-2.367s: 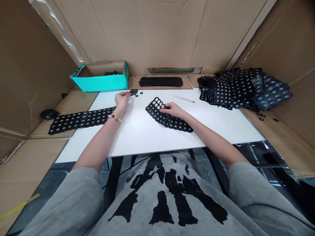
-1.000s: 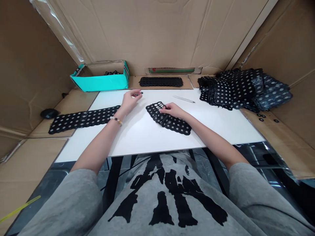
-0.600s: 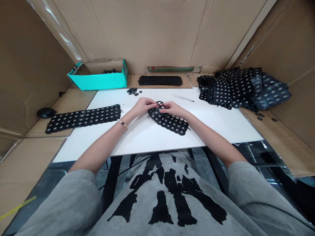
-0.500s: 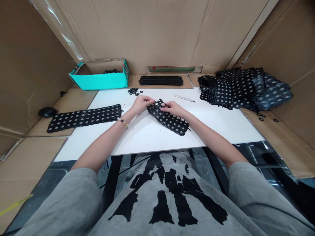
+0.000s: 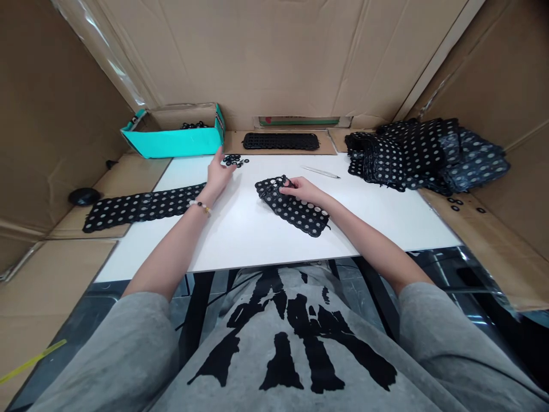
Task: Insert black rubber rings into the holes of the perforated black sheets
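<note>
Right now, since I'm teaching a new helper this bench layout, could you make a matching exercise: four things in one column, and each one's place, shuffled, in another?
Things:
1. Left hand
2. Right hand
3. Loose black rings
4. Teal box

Places:
A. Beyond the far left corner of the table
B. Resting on the black perforated strip
C. In a small cluster on the white table
D. Just beside those rings

Pairs: 1-D, 2-B, 3-C, 4-A

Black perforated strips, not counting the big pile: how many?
3: one strip under the right hand, one strip across the white table's left edge, one strip on the cardboard at the back.
</note>
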{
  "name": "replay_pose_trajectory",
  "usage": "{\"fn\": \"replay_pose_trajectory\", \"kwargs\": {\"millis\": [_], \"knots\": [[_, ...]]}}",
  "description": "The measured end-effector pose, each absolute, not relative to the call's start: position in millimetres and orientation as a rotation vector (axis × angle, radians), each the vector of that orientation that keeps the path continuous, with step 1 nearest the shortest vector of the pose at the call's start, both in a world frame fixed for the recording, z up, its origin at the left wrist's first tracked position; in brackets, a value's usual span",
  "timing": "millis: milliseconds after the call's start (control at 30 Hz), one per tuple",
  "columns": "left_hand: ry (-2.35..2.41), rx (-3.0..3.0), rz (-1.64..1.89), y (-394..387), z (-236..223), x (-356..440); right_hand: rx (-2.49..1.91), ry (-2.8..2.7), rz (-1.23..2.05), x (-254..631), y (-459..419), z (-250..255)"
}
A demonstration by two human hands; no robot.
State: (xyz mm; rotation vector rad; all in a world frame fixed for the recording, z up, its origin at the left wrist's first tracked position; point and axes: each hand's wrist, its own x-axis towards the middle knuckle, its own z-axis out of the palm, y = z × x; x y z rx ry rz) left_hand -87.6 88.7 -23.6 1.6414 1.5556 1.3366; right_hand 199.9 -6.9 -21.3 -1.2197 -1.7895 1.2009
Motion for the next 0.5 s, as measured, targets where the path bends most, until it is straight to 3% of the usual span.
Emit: {"fn": "replay_pose_trajectory", "kwargs": {"millis": [233, 500], "knots": [[0.918, 2.224, 0.790, 25.4, -3.8, -17.8, -1.201, -1.767, 1.120, 195.5, -11.5, -17.9], [1.012, 1.885, 0.917, 35.2, -16.5, -10.5, -1.155, -1.739, 1.311, 205.7, -4.5, -18.5]]}}
